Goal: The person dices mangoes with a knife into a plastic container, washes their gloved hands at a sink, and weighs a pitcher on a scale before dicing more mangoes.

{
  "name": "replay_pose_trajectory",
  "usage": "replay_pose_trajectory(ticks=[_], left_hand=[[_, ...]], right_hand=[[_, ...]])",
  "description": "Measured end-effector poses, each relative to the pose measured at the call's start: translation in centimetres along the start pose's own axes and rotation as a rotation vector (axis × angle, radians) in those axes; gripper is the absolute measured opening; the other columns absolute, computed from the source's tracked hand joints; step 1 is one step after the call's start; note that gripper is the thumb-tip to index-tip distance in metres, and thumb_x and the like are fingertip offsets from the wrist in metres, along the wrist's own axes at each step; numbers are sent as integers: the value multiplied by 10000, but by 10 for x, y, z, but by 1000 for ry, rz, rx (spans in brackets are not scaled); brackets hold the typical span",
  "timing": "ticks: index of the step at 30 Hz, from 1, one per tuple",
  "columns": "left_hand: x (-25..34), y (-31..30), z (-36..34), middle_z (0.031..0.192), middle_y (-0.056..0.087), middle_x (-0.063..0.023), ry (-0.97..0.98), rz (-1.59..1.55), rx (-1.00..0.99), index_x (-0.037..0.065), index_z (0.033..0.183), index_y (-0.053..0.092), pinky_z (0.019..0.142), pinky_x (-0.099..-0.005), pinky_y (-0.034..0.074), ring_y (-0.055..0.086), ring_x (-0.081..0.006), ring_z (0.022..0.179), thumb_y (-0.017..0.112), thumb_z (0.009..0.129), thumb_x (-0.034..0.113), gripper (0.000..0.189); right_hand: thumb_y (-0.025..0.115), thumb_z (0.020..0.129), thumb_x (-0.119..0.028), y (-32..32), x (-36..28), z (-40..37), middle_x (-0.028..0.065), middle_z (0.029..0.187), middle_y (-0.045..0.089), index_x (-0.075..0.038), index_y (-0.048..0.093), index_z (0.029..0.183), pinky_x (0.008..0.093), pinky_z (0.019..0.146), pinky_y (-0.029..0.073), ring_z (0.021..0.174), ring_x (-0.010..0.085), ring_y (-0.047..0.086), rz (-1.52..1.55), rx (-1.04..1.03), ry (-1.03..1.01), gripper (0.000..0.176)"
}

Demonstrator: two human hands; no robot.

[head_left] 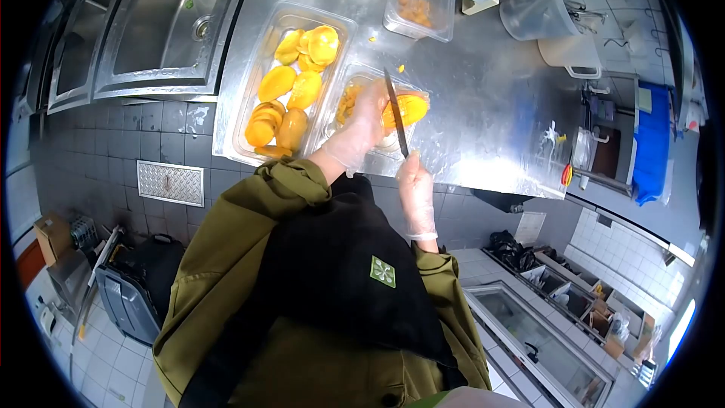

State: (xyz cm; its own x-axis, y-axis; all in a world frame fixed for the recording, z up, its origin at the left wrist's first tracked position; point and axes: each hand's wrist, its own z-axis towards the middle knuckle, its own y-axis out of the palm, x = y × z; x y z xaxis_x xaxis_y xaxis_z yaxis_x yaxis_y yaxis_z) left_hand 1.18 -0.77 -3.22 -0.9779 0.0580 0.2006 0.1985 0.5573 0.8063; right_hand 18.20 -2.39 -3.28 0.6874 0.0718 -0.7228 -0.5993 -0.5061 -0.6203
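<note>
My right hand (414,190), in a clear glove, is closed round the handle of a knife (395,109) whose blade points away from me. My gloved left hand (365,125) holds a mango half (411,109), its yellow flesh turned up and the blade lying across its left side. Both are over the right side of a clear tub (327,122) with small mango pieces (348,102) in it. To the left, a larger clear tray (241,125) holds several peeled mango halves (305,90). The left fingertips are partly hidden.
A clear container (388,11) with orange pieces stands at the back of the steel table (483,98). Mango scraps (401,68) lie near the knife tip. A sink (151,23) is at the left, white pitchers (570,53) at the back right.
</note>
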Motion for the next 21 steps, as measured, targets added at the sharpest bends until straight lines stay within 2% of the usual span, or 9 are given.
replay_pose_trajectory(ticks=[1,4,7,8,11,14,17,20,21], left_hand=[[0,-2,2,1088,565,-232,3,-14,-34,-119,1123,482,960,-379,401,538,-306,1054,122,925,378,645],[-6,-8,8,1060,580,-230,9,-41,-122,-125,1100,497,940,-367,417,554,-302,1025,141,918,384,648],[-10,-11,10,1003,608,-226,22,-49,-158,-136,1052,529,903,-343,446,589,-296,963,206,904,387,632],[-10,-13,11,1006,607,-229,14,-59,-151,-140,1058,523,906,-346,444,588,-299,965,203,904,387,635],[-3,-2,0,1009,601,-239,-30,-61,-41,-154,1064,508,909,-353,442,586,-307,968,191,905,383,644],[5,12,-14,1004,595,-256,-40,-85,19,-166,1066,496,901,-356,449,585,-319,967,174,906,379,653],[1,10,-9,1007,586,-273,-33,-86,-32,-177,1068,485,891,-360,457,580,-335,968,160,908,380,665],[-1,10,-6,1007,578,-287,-58,-123,-29,-185,1063,482,883,-363,462,578,-346,963,154,908,384,675],[-1,10,-7,1006,576,-291,-76,-144,-13,-187,1060,482,881,-364,463,578,-349,961,153,908,385,677]], right_hand=[[305,962,-393,-2,-3,-2,16,530,410,-11,446,597,295,504,367,532,109,377,50,-3,-8,546],[311,945,-383,4,4,0,268,662,525,16,567,737,406,570,422,620,445,502,-63,25,0,518],[308,945,-389,15,17,5,269,658,515,17,562,725,397,566,418,580,405,505,-30,4,50,527],[306,946,-392,15,18,5,243,629,519,24,555,729,390,576,422,542,326,496,-3,-13,53,532],[311,948,-390,9,10,1,202,592,513,32,543,724,374,584,426,538,258,483,54,-34,134,531],[314,944,-462,0,-3,-8,-39,540,394,-53,419,559,253,499,325,542,72,340,186,-26,63,571],[311,948,-452,8,0,-9,-40,543,394,-56,408,558,250,501,321,538,70,340,137,-21,72,564],[322,952,-374,14,16,-7,163,568,481,41,528,698,357,586,422,574,181,472,92,-78,94,529],[325,951,-376,13,13,-8,157,567,477,41,525,697,355,585,421,575,175,467,86,-80,94,527]])
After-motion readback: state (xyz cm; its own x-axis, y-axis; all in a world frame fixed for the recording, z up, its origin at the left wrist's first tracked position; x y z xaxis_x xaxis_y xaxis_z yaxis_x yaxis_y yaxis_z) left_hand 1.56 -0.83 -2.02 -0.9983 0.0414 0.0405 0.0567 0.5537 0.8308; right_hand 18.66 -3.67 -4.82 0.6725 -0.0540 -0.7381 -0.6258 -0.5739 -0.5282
